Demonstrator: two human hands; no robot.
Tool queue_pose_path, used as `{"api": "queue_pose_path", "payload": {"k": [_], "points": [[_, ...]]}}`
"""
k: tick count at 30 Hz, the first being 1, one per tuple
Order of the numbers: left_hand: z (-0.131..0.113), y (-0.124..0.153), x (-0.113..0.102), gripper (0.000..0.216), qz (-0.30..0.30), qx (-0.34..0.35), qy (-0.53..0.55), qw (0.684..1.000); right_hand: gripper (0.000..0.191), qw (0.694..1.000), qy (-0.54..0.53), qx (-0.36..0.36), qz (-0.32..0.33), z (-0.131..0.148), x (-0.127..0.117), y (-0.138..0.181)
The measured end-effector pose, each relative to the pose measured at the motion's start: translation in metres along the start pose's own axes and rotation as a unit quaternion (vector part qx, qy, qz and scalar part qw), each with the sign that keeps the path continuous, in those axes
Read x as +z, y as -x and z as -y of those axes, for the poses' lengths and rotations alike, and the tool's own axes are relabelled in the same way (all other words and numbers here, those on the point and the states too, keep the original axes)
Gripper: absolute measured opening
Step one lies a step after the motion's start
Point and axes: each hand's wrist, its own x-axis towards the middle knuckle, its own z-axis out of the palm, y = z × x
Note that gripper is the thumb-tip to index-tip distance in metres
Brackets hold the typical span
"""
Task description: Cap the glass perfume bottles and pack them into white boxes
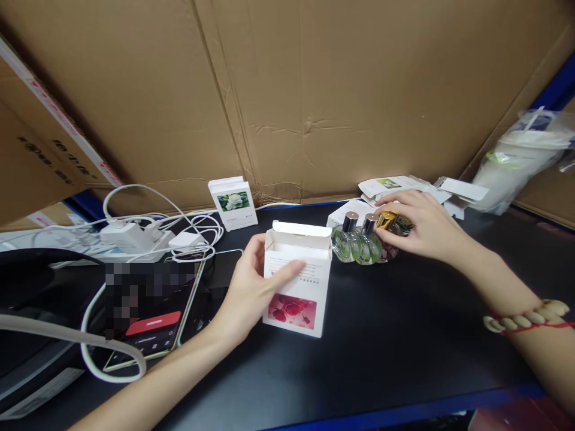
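Near the middle, my left hand (pixel 251 287) grips a small white carton (pixel 294 317) printed with red roses, its top flap up and its mouth uncovered. My right hand (pixel 411 224) has its thumb and fingers closed around the gold cap (pixel 386 220) of a perfume bottle; that bottle's body is partly hidden. Just left of it stand two green glass perfume bottles (pixel 357 246) with silvery caps, side by side and close to the gold-capped one.
Behind the bottles lie opened white cartons (pixel 395 187). A white carton with a flower picture (pixel 233 205) stands at the back. To the left are tangled white cables (pixel 193 239), a power strip (pixel 130 236) and a phone (pixel 157 323). A bagged cup (pixel 512 161) leans at far right.
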Motion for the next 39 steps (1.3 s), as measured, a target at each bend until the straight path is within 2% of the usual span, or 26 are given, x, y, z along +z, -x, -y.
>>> {"api": "queue_pose_path", "payload": {"k": [5, 9, 11, 13, 16, 20, 24, 27, 31, 35, 39], "points": [[-0.003, 0.004, 0.001, 0.043, 0.051, 0.005, -0.047, 0.998, 0.025, 1.0, 0.015, 0.004, -0.025, 0.01, -0.005, -0.003], [-0.004, 0.006, 0.003, 0.045, 0.035, 0.025, -0.046, 0.998, 0.021, 0.992, -0.01, 0.043, -0.114, 0.026, -0.005, -0.004], [-0.005, 0.007, 0.005, 0.044, 0.029, 0.02, -0.042, 0.998, 0.016, 0.987, -0.018, 0.035, -0.153, 0.037, -0.005, -0.004], [-0.006, 0.006, 0.006, 0.044, 0.03, 0.007, -0.039, 0.999, 0.012, 0.987, -0.009, 0.017, -0.161, 0.046, -0.004, -0.004], [-0.006, 0.005, 0.006, 0.043, 0.034, -0.005, -0.039, 0.999, 0.017, 0.987, 0.028, 0.046, -0.15, 0.05, -0.003, -0.005], [-0.006, 0.005, 0.004, 0.043, 0.025, 0.013, -0.049, 0.998, 0.029, 0.982, 0.075, 0.127, -0.116, 0.036, 0.003, -0.003], [-0.007, 0.007, 0.004, 0.045, 0.014, 0.03, -0.042, 0.999, 0.029, 0.983, 0.09, 0.139, -0.074, 0.025, 0.008, -0.001], [-0.007, 0.007, 0.003, 0.044, 0.024, 0.022, -0.04, 0.999, 0.033, 0.981, 0.092, 0.151, -0.076, 0.024, 0.007, -0.001], [-0.004, 0.005, 0.002, 0.043, 0.027, 0.029, -0.038, 0.998, 0.039, 0.981, 0.083, 0.162, -0.072, 0.012, 0.004, 0.0], [-0.004, 0.005, 0.001, 0.037, 0.039, 0.019, -0.031, 0.999, 0.052, 0.983, 0.037, 0.176, -0.028, -0.005, 0.004, 0.001], [-0.005, 0.006, 0.001, 0.038, 0.066, -0.004, -0.026, 0.997, 0.058, 0.983, -0.005, 0.185, -0.003, -0.009, 0.004, 0.002]]}}
